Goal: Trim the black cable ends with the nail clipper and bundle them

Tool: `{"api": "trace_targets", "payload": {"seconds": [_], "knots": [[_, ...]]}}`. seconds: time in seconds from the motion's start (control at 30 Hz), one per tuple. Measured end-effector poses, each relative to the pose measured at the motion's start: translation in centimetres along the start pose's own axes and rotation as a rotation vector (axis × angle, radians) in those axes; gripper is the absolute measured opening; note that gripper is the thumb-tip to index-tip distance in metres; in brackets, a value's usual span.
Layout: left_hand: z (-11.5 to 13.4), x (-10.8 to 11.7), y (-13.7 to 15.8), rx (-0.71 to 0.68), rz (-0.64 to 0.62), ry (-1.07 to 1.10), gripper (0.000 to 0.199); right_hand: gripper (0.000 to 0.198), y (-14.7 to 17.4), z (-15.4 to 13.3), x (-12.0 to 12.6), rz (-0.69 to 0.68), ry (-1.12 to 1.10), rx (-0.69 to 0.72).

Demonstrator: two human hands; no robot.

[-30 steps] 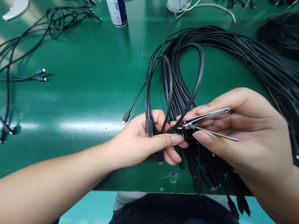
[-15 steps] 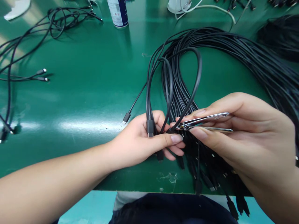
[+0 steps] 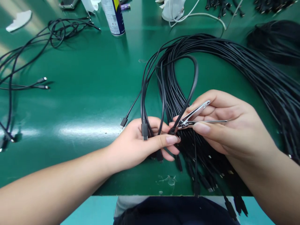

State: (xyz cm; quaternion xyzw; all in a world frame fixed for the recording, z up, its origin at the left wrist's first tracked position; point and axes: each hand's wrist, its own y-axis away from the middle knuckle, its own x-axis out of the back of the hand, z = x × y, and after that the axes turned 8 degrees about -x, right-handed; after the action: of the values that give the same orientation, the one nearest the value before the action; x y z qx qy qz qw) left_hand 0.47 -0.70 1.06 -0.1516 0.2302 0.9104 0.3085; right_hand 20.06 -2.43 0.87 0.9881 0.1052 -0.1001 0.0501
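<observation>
Between its thumb and fingers, my left hand (image 3: 150, 137) grips the end of a black cable (image 3: 194, 78), which loops up and back down to the hand. Another cable's USB-C plug (image 3: 145, 131) rests against the base of that thumb. My right hand (image 3: 225, 125) is closed on a silver nail clipper (image 3: 195, 114), its lever raised. The clipper's jaws touch or nearly touch the cable end beside my left fingertips; the exact contact is too small to tell. Under both hands lies a thick bundle of black cables (image 3: 225, 47), its plugs hanging past the table's front edge.
More black cables (image 3: 56, 31) lie tangled at the left. At the back stand a spray can (image 3: 113, 18) and a white object with a pale cord (image 3: 173, 11). A dark coil of cables (image 3: 276, 40) sits at the right. The green table (image 3: 82, 103) ends close to my body.
The clipper's lever has swung further from its lower arm, and my right fingers have loosened around it. My left hand keeps its hold on the cable. The whole view has shifted slightly.
</observation>
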Motion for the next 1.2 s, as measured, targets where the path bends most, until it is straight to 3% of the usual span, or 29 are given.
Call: {"api": "trace_targets", "payload": {"seconds": [0.27,1.2], "knots": [[-0.1,0.5,-0.1,-0.119,-0.095,-0.186,0.022,0.014,-0.2,-0.4,0.2,-0.071,-0.044,-0.104],[0.1,0.4,-0.1,-0.155,-0.083,-0.262,0.019,0.017,0.5,-0.6,-0.8,0.012,0.039,-0.001]]}}
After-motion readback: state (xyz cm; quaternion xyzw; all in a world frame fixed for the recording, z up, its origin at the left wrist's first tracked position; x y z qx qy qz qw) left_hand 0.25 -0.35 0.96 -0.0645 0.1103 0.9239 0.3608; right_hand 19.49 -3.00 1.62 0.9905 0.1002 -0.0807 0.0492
